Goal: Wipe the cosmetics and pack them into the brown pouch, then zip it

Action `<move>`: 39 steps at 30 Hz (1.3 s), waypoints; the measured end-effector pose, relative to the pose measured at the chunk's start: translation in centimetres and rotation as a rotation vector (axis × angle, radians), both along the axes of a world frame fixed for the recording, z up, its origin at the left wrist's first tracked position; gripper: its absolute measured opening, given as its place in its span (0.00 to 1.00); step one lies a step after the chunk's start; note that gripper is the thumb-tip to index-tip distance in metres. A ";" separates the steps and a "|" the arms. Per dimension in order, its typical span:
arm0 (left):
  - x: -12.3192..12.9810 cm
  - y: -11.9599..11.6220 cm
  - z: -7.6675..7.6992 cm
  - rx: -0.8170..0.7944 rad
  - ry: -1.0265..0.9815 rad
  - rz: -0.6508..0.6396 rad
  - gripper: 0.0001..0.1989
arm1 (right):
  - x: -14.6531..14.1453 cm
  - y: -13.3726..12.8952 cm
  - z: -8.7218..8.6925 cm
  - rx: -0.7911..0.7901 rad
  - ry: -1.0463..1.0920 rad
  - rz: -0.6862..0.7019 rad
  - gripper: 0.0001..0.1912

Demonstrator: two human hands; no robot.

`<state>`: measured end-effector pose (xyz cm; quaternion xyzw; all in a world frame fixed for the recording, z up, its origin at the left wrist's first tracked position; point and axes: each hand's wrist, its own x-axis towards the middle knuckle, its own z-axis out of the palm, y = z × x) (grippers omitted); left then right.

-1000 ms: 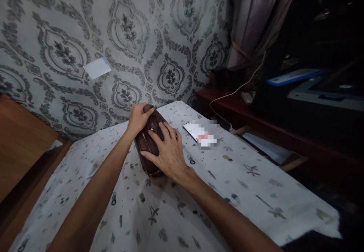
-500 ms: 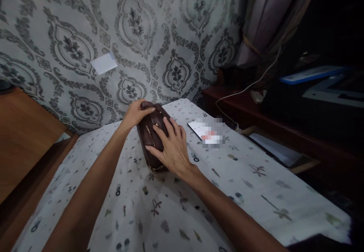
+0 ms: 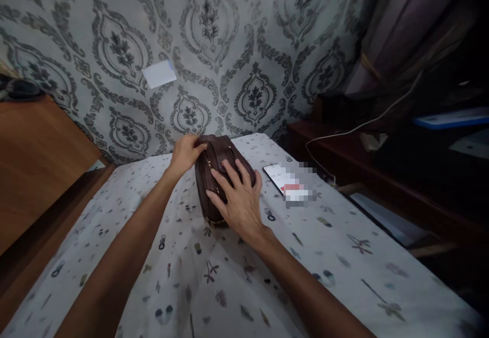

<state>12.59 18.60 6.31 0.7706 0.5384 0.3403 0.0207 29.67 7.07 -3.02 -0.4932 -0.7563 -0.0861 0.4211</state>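
A dark brown handbag (image 3: 203, 188) with gold zips and trim stands on the patterned white cloth in the middle of the view. At its far left corner, my left hand (image 3: 185, 156) is closed, thumb and fingers pinching the bag's top edge. Whether a zip pull lies between those fingers is hidden. My right hand (image 3: 241, 203) rests spread over the near right part of the bag, fingertips apart and touching its top and side. A phone (image 3: 278, 177) with a lit, partly blurred screen lies to the right of the bag.
The white cloth (image 3: 183, 282) covers the surface up to the patterned wall (image 3: 210, 27). A wooden cabinet (image 3: 42, 165) is at left. On the right are a dark red shelf (image 3: 344, 165), a white cable (image 3: 355, 132) and an open drawer with papers (image 3: 389, 218).
The view has turned slightly left. More of the bag's top shows, and it looks wider between my hands. My right hand has shifted a little with it; the left still pinches the far corner.
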 end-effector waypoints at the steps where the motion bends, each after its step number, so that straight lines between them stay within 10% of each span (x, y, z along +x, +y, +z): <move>1: 0.1 -0.1 -0.1 0.011 -0.001 0.019 0.10 | 0.0 0.0 0.0 0.000 -0.006 -0.004 0.21; 14: 1.6 -3.8 0.3 0.002 0.042 0.079 0.11 | -0.1 -0.2 0.2 -0.050 0.011 0.009 0.21; 27: 5.2 -1.9 1.3 -0.056 -0.048 -0.159 0.11 | 2.2 -0.9 -0.8 -0.034 0.020 -0.015 0.29; 39: 6.8 -2.0 1.1 -0.065 -0.133 -0.119 0.12 | 2.4 -0.6 -1.6 0.001 0.042 0.036 0.29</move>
